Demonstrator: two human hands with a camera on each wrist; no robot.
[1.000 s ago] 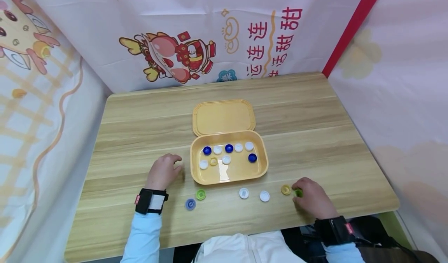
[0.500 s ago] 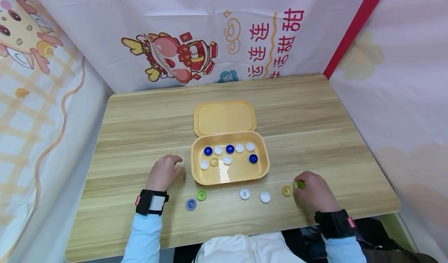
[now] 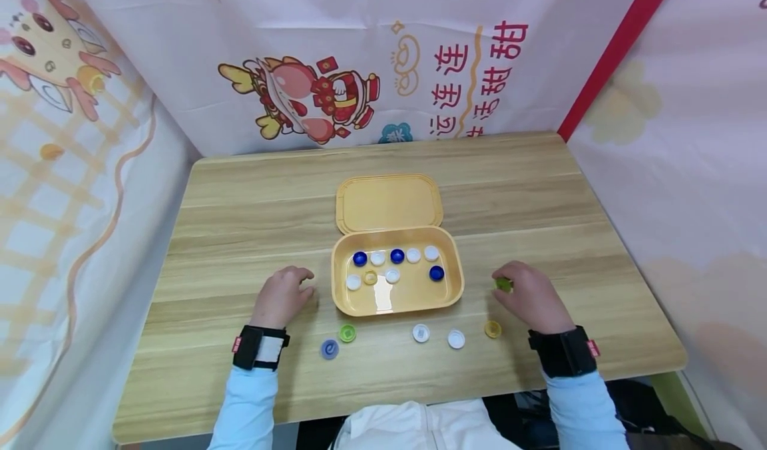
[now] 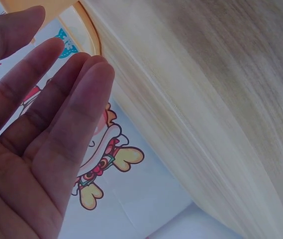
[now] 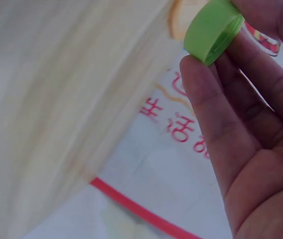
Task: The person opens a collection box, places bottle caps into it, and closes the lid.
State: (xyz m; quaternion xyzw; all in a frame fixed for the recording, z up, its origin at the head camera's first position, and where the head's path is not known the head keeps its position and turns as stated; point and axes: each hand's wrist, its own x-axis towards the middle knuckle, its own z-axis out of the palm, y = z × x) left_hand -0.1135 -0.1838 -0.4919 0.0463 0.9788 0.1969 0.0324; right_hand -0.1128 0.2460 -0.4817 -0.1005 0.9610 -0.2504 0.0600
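Between its thumb and fingers, my right hand (image 3: 535, 298) pinches a green bottle cap (image 5: 213, 31), raised above the table to the right of the yellow box (image 3: 457, 290). Inside that box lie several caps: dark blue ones (image 3: 437, 273), white ones (image 3: 392, 275) and a yellow one (image 3: 370, 277). To the box's left, my left hand (image 3: 280, 298) holds nothing; in the left wrist view its fingers (image 4: 76, 119) are loosely bent. In front of the box are another green cap (image 3: 347, 333), a light blue cap (image 3: 329, 349), two white caps (image 3: 421, 333) and a yellow cap (image 3: 493, 329).
The box's yellow lid (image 3: 389, 202) lies flat behind it, against its back edge. Printed cloth walls (image 3: 335, 50) border the wooden table (image 3: 252, 204) at the back and both sides. The person's body is at the front edge.
My right hand has lifted the green cap off the table and carried it away from the body, beyond the loose yellow cap. My left hand has stayed in place.
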